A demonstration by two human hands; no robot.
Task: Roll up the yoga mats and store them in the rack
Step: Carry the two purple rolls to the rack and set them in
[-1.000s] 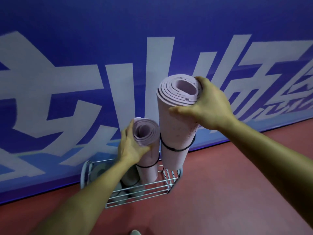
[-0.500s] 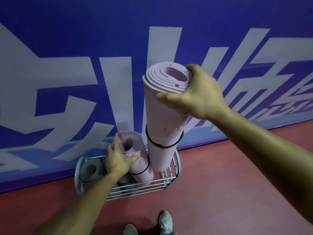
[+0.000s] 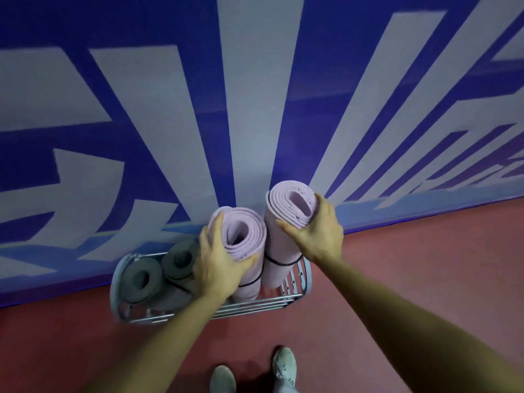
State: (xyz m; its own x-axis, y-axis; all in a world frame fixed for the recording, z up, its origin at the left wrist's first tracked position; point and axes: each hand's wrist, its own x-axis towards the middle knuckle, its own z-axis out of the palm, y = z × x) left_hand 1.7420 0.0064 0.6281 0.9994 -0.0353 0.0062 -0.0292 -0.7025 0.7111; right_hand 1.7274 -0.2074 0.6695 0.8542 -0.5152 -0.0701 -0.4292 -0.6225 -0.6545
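Note:
Two rolled pink yoga mats stand upright in a grey wire rack (image 3: 119,282) against the wall. My left hand (image 3: 218,262) grips the top of the left pink mat (image 3: 242,231). My right hand (image 3: 317,231) grips the top of the right pink mat (image 3: 289,202), which stands in the rack's right end. A thin black strap circles each pink roll lower down. Two rolled grey mats (image 3: 141,276) fill the rack's left half, partly hidden behind my left hand.
A blue wall banner (image 3: 255,95) with large white characters rises right behind the rack. The floor (image 3: 397,265) is red-brown. My two shoes (image 3: 283,364) stand on it just in front of the rack.
My right hand lowered the big pink roll into the rack's right end. The left roll stayed in the rack under my left hand. My head moved closer and looks more steeply down.

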